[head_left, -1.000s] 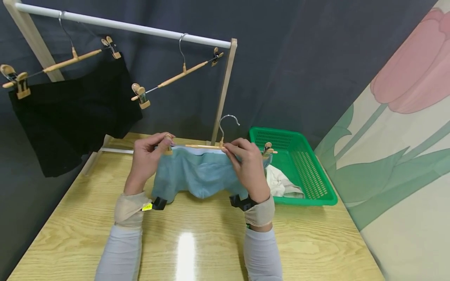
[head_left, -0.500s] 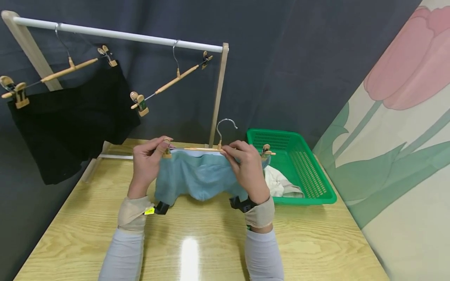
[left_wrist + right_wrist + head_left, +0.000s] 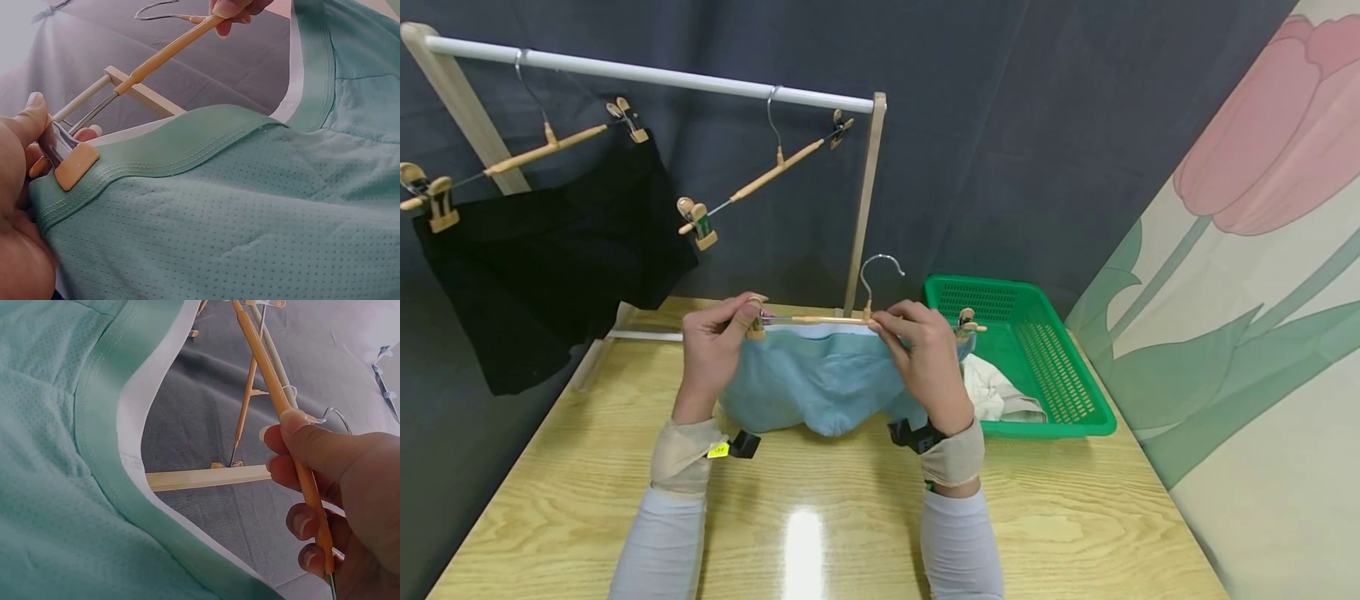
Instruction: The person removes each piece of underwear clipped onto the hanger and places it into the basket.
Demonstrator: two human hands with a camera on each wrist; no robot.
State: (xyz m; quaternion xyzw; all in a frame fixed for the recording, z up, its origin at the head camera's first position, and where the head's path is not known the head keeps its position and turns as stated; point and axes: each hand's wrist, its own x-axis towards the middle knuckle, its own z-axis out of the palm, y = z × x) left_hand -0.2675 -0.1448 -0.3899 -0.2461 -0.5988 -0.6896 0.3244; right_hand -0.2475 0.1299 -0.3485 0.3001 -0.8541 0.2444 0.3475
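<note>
Blue-green shorts (image 3: 827, 379) of dotted fabric hang by the waistband from a clip hanger (image 3: 827, 319) held just above the table. My left hand (image 3: 715, 346) pinches the hanger's left clip (image 3: 76, 166), whose jaws bite the waistband's corner. Near the hook, my right hand (image 3: 931, 358) holds the hanger bar (image 3: 272, 369) with thumb and fingers. The hook (image 3: 880, 271) points up, free of the rail. At the far end the right clip (image 3: 967, 321) sits by the other waistband corner, partly behind my right hand. Between the clips the waistband (image 3: 140, 462) sags open.
A rack with a white rail (image 3: 647, 73) stands at the back left. Black shorts (image 3: 557, 258) hang there on one clip hanger, beside a bare hanger (image 3: 778, 169). At the right, a green basket (image 3: 1093, 392) contains a white cloth (image 3: 996, 387). Everything stands on a wooden table (image 3: 850, 517).
Both hands keep their hold on the hanger. The shorts' lower part has swung slightly and bulges toward me. The head view has tilted a little, shifting the rack in the picture.
</note>
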